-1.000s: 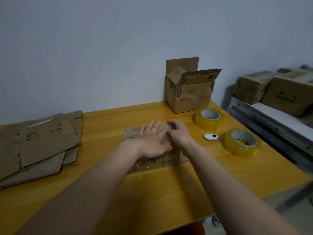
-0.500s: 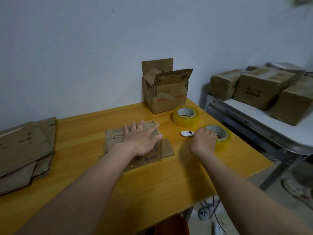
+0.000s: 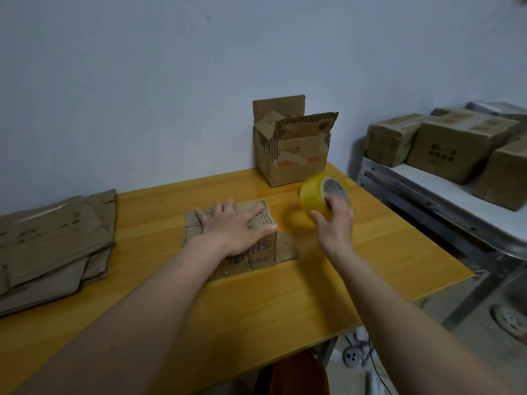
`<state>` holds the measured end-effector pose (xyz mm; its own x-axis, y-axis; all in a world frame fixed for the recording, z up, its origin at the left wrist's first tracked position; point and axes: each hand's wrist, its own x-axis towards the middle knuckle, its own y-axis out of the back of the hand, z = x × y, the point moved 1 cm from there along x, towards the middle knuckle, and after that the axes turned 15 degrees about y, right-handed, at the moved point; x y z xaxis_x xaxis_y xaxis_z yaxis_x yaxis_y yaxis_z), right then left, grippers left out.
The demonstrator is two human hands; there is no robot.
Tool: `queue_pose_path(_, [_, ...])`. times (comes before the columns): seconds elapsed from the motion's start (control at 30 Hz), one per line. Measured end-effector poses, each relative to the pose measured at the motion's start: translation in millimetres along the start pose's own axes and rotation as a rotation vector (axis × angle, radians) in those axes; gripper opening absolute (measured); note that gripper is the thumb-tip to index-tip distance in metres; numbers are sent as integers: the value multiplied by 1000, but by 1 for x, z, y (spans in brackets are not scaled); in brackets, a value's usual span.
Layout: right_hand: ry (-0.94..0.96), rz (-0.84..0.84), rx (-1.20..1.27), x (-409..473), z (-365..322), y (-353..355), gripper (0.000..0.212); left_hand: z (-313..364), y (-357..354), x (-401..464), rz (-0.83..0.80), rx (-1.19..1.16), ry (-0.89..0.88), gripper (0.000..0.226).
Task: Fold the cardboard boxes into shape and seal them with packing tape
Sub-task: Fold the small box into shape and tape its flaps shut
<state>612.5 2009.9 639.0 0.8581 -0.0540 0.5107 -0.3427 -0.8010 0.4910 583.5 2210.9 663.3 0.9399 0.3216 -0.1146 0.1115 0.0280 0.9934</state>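
Head view: at centre frame, a person's left hand (image 3: 233, 228) lies flat with fingers spread on top of a small cardboard box (image 3: 245, 240) standing on a yellow wooden table (image 3: 356, 269); one bottom flap sticks out flat on the box's right side. Just right of centre, the right hand (image 3: 335, 223) grips a roll of yellow packing tape (image 3: 319, 196), fingers curled round its rim, the roll lifted clear of the table and blurred. Behind it, against the grey wall, an open box (image 3: 293, 155) stands with torn flaps raised; its interior is not visible from this angle. At the left edge of the frame, a stack of flattened cartons (image 3: 54, 240) lies on the table. At the right edge, several closed boxes (image 3: 456, 149) sit together on a white metal shelf (image 3: 445, 195) beside the table. Near the bottom edge, a power strip (image 3: 352, 357) lies on the floor.
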Motion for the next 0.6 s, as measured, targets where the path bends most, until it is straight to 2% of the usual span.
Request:
queue_pose_path(0.07, [108, 3, 164, 5, -31, -11, 30, -3, -1, -2, -7, -3, 25, 95])
queue_pose_path(0.2, [234, 18, 424, 14, -88, -34, 18, -16, -3, -2, 39, -79, -26, 78])
queue_pose_path(0.3, [265, -44, 533, 13, -114, -56, 18, -30, -5, 1, 93, -290, -52, 88])
queue_pose_path(0.43, [251, -157, 484, 6, -115, -83, 21, -52, -6, -1, 217, -651, -25, 104])
queue_pose_path(0.53, [259, -150, 450, 8, -113, -89, 22, -61, -5, -4, 361, -963, -42, 95])
queue_pose_path(0.6, [263, -150, 445, 8, -111, -91, 23, -64, 0, -5, 450, -1059, -81, 89])
